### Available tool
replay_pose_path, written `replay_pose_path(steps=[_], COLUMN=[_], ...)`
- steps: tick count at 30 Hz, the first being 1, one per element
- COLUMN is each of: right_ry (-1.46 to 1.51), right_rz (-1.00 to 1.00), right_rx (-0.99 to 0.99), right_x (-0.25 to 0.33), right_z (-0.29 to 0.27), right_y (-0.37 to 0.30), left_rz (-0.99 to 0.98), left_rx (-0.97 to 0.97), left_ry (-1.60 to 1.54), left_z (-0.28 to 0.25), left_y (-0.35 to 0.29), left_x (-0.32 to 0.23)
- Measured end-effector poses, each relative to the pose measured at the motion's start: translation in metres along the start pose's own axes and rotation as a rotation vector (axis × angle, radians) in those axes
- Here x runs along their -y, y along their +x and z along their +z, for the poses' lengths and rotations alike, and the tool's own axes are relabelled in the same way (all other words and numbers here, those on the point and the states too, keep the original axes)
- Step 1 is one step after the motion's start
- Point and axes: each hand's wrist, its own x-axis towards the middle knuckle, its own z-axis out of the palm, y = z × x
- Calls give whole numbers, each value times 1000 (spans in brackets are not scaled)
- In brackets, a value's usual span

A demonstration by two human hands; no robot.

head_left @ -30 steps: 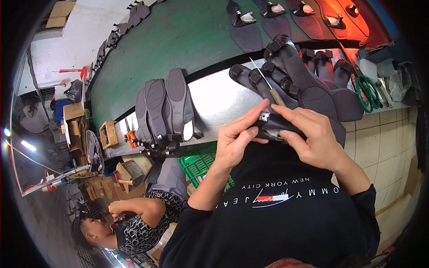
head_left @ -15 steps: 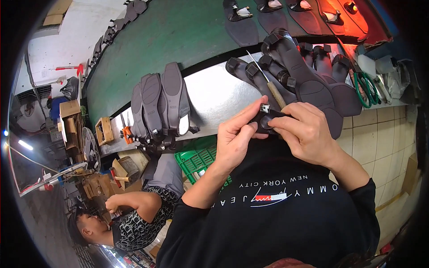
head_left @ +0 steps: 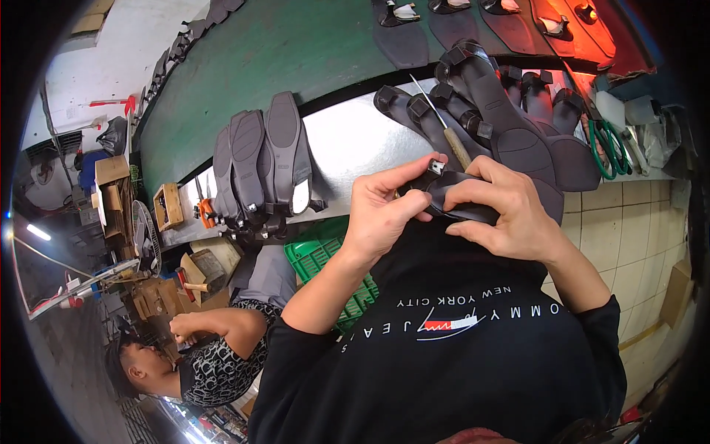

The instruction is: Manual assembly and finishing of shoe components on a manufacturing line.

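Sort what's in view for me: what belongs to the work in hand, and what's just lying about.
Likely part of the work:
- black footwear piece, held between left hand and right hand
- heeled soles beside the hands
- wooden-handled awl, probably

Seemingly just lying about:
- green crate
- wooden box
- fan

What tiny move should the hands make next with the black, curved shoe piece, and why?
Maybe the bare right hand should press the black, curved shoe piece: that hand touches its right side, while the bare left hand grips its left, seemingly enough to steady it.
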Motion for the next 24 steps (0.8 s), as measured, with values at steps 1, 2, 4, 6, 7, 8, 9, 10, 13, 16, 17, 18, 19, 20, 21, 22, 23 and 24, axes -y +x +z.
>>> replay_pose_path(steps=[1, 2, 4, 6, 7, 8, 9, 10, 13, 16, 17, 18, 19, 20, 21, 22, 23, 24], right_ry=[0, -16, -31, -40, -40, -50, -59, -60, -105, -192, -196, -188, -178, -182, -182, -219, -257, -255], right_rz=[1, -3, -8, -21, -22, -24, -27, -30, -63, -263, -267, -308, -348, -361, -366, -364, -362, -365], right_rx=[0, -17, -34, -81, -80, -95, -109, -108, -136, -275, -276, -303, -331, -346, -348, -294, -240, -244], right_x=[-1, -2, -3, -3, -4, -4, -4, -4, -4, -8, -6, -3, -2, -2, -1, 2, 4, 5], right_z=[1, 3, 5, 7, 8, 8, 9, 9, 10, 14, 14, 14, 14, 16, 14, 11, 9, 10], right_y=[-1, -1, -1, -2, -2, -2, -2, -2, -2, -5, -6, -8, -10, -12, -11, -11, -10, -10], left_rz=[-5, -6, 4, -1, -5, -4, -13, -21, -95, -289, -282, -300, -317, -312, -225, -138, -52, 47], left_rx=[-1, -1, -33, -36, -39, -39, -25, -11, -15, -12, -9, 15, 39, 40, 23, 7, -10, -19], left_ry=[20, 19, 57, 54, 50, 49, 50, 51, -18, -219, -219, -249, -279, -278, -269, -260, -251, -141], left_z=[1, 2, 4, 5, 6, 5, 4, 3, 1, 2, 2, 3, 3, 5, 6, 8, 10, 9], left_y=[0, 1, 1, 2, 2, 3, 3, 3, 5, 5, 3, 0, -2, -3, -4, -4, -5, -5], left_x=[-1, -1, -3, -4, -5, -5, -5, -5, -9, -13, -14, -15, -15, -16, -17, -18, -19, -11])
